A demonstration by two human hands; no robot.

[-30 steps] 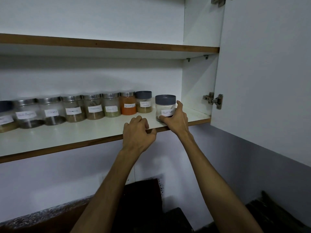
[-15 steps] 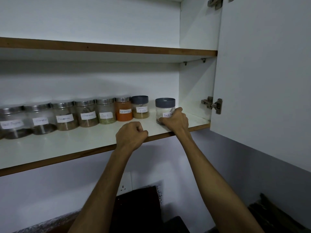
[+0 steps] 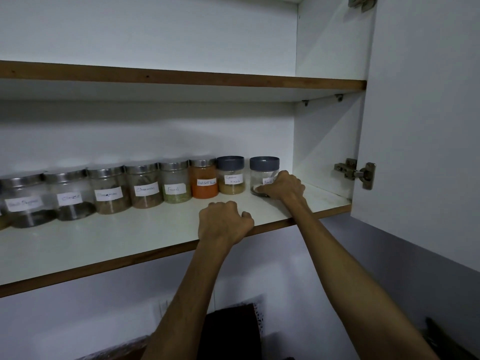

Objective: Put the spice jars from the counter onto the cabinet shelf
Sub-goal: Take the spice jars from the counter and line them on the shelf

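1. Your right hand (image 3: 283,187) is wrapped around the end jar (image 3: 263,175), right of centre on the shelf (image 3: 130,237).
2. Your left hand (image 3: 224,222), fisted and empty, rests at the shelf edge.
3. Shoving it left could knock the Garam Masala jar (image 3: 231,175).

Two bare forearms, no sleeves in view up to the frame's bottom edge. No watch, bands or rings visible on either wrist or hand. Left hand (image 3: 224,222) and right hand (image 3: 283,185): knuckles and backs face the camera, tendons show faintly. Fingers mostly hidden; nails can't be made out.
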